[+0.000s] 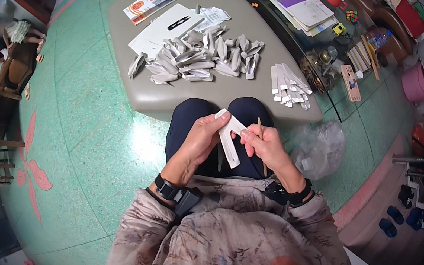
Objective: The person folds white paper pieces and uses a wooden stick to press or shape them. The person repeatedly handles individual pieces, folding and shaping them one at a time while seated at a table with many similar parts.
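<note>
Folded white paper strip [230, 138] held over lap.
Left hand [201, 141] and right hand [264, 147] both grip it closed; right also pinches thin stick [261, 142].

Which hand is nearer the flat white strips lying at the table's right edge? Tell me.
Right. The right hand sits just below the flat white strips; the left hand is farther over to the left.
</note>
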{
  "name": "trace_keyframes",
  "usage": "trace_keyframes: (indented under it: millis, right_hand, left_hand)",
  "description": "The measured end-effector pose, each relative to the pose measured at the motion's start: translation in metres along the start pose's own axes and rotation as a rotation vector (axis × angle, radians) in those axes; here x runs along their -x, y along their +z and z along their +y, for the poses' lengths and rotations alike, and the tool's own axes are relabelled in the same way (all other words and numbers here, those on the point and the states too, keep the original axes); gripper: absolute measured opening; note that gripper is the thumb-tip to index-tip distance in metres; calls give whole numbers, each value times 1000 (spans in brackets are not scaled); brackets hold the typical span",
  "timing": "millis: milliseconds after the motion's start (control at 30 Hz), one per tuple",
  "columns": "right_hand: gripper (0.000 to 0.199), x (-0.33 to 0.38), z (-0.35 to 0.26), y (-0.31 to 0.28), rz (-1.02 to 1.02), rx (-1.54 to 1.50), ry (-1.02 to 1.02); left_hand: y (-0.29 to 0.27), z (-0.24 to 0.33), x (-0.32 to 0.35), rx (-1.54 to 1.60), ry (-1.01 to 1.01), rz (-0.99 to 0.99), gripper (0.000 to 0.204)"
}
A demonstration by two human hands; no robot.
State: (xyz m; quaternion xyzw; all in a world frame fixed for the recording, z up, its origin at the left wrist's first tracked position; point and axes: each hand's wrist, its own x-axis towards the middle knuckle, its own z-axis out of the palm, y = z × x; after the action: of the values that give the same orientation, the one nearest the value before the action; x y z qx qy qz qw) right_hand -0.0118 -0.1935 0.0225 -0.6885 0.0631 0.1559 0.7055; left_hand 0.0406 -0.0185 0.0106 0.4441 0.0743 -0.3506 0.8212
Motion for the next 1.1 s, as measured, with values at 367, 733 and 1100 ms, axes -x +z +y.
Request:
trace_keyframes:
  millis: [367,733,1100]
  right_hand:
    - [22,-6,16,-8,51,54,-9]
    - [24,-8,15,-13,102,24,-71]
    - [28,5,17,-9,180,724,-535]
  left_hand:
    - [-7,-11,6,-272,-71,-134,20]
    - [-11,-23,17,-369,-200,-225,20]
    - [-19,1,14,-342,-154,50,58]
